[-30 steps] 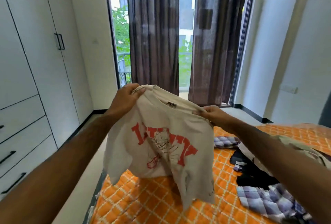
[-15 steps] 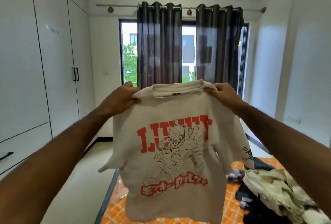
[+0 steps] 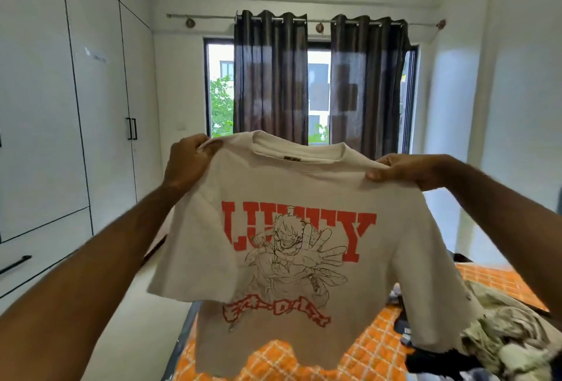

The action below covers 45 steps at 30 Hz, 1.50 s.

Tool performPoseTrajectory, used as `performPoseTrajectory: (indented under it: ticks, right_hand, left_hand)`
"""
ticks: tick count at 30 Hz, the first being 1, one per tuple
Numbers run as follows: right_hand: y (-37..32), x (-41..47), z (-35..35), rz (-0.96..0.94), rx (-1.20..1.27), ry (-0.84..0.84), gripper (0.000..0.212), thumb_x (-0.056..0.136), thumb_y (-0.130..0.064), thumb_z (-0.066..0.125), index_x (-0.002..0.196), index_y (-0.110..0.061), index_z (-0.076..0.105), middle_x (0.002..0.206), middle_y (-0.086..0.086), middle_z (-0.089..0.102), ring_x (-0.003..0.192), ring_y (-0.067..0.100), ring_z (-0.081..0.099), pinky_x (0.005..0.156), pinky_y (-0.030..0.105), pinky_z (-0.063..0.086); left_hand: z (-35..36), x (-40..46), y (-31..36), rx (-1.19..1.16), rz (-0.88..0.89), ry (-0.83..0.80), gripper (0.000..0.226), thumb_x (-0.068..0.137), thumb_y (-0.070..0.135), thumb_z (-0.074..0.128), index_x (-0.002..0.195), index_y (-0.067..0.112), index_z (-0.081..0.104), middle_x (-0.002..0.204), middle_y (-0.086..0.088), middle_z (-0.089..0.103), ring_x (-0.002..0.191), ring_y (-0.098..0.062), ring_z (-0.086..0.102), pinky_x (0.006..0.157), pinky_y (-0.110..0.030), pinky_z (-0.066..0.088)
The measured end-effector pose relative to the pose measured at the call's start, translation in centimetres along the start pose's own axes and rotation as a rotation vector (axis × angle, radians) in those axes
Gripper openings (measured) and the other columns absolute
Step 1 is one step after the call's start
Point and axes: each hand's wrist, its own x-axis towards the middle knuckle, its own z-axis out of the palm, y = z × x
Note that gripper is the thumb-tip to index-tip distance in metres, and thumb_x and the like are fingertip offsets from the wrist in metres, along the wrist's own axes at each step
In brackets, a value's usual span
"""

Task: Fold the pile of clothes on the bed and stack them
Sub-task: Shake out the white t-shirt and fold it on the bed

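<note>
Up in the air over the bed (image 3: 377, 338), a shirt (image 3: 292, 228) hangs spread out, print facing us, left hand (image 3: 188, 161) and right hand (image 3: 404, 169) each pinching a shoulder, beside the pile (image 3: 504, 329).

T-shirt (image 3: 292, 228) above bed (image 3: 380, 338) (clothes (image 3: 504, 329) right).

Dark curtains (image 3: 270, 76), white wardrobe (image 3: 60, 106), perhaps balcony door (image 3: 317, 91)

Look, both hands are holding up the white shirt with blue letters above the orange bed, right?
Almost. The head view shows the letters are red, not blue. The rest holds: the left hand and right hand hold the white shirt up above the orange bed.
</note>
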Motion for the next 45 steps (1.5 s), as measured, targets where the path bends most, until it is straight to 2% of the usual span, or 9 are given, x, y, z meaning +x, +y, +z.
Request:
performPoseTrajectory:
  ticks: [5,15,20,28,32,36,40,42,45]
  right_hand:
    - [2.0,1.6,1.3,0.102,0.048,-0.007,0.041,0.095,-0.035,0.066,0.121,-0.003,0.069,0.123,0.024,0.069,0.107,0.041,0.070,0.097,0.058,0.055]
    - [7.0,11.5,3.2,0.069,-0.282,0.515,0.030,0.098,-0.039,0.065,0.100,-0.010,0.073,0.101,0.011,0.071,0.095,0.028,0.068,0.089,0.044,0.056]
    - [8.7,15.3,2.5,-0.023,-0.330,0.720,0.045,0.100,-0.049,0.057,0.077,-0.012,0.067,0.077,0.005,0.064,0.073,0.023,0.061,0.071,0.037,0.050]
    - [8.5,15.6,1.7,-0.004,-0.156,0.534,0.043,0.099,-0.052,0.055,0.091,-0.013,0.073,0.087,0.006,0.075,0.072,0.020,0.074,0.059,0.027,0.058]
    - [7.5,12.8,2.1,0.129,0.034,0.262,0.035,0.099,-0.043,0.062,0.105,-0.009,0.071,0.095,0.010,0.078,0.084,0.026,0.077,0.062,0.032,0.061]
    - [6.8,13.6,5.0,0.069,0.299,0.549,0.016,0.101,-0.016,0.063,0.105,-0.001,0.066,0.094,0.013,0.068,0.073,0.020,0.068,0.059,0.028,0.060]
    - [5.2,14.4,8.9,0.044,0.229,0.622,0.079,0.087,-0.010,0.077,0.149,-0.005,0.028,0.128,0.005,0.046,0.115,0.020,0.053,0.092,0.034,0.053]
    - [3.6,13.9,11.3,0.020,0.085,0.591,0.051,0.089,-0.026,0.078,0.127,-0.005,0.052,0.112,0.003,0.054,0.102,0.019,0.054,0.072,0.023,0.049]
    - [-0.1,11.7,14.4,-0.099,0.393,0.263,0.036,0.103,-0.043,0.054,0.093,-0.010,0.065,0.080,0.003,0.066,0.071,0.015,0.064,0.051,0.018,0.050]
  left_hand:
    - [-0.6,-2.2,-1.9,0.159,-0.028,-0.182,0.045,0.094,0.059,0.059,0.077,0.019,0.074,0.070,0.001,0.068,0.069,-0.020,0.064,0.071,-0.042,0.056]
    - [6.6,-3.6,-6.9,0.897,0.283,-0.467,0.023,0.106,0.032,0.042,0.105,0.017,0.059,0.091,-0.008,0.070,0.078,-0.032,0.070,0.068,-0.042,0.058]
    - [8.6,-0.9,-9.4,0.688,0.240,-0.354,0.041,0.106,0.049,0.036,0.095,0.015,0.055,0.079,-0.014,0.066,0.068,-0.036,0.066,0.064,-0.043,0.055]
    - [9.4,0.8,-10.9,0.574,0.127,-0.344,0.043,0.106,0.046,0.042,0.089,0.012,0.061,0.082,-0.016,0.067,0.075,-0.037,0.064,0.068,-0.045,0.053]
    - [8.0,0.8,-8.4,0.066,-0.211,-0.629,0.035,0.104,0.034,0.054,0.104,0.005,0.073,0.097,-0.013,0.070,0.089,-0.031,0.067,0.078,-0.040,0.054]
    - [8.1,-1.3,-3.5,-0.336,-0.422,-0.713,0.025,0.103,0.026,0.057,0.112,0.009,0.072,0.100,-0.007,0.071,0.085,-0.018,0.067,0.074,-0.029,0.056]
    - [10.1,-2.4,1.0,-0.567,-0.537,-0.533,0.018,0.101,0.013,0.059,0.105,0.001,0.071,0.088,-0.010,0.068,0.070,-0.016,0.061,0.057,-0.020,0.053]
    - [10.9,-2.9,2.6,-0.611,-0.571,-0.476,0.020,0.101,0.007,0.056,0.111,-0.005,0.067,0.089,-0.014,0.061,0.065,-0.015,0.057,0.051,-0.018,0.047]
    - [11.9,-3.6,4.6,-0.676,-0.592,-0.511,0.018,0.103,0.005,0.049,0.095,0.004,0.066,0.082,-0.011,0.060,0.064,-0.014,0.060,0.049,-0.023,0.052]
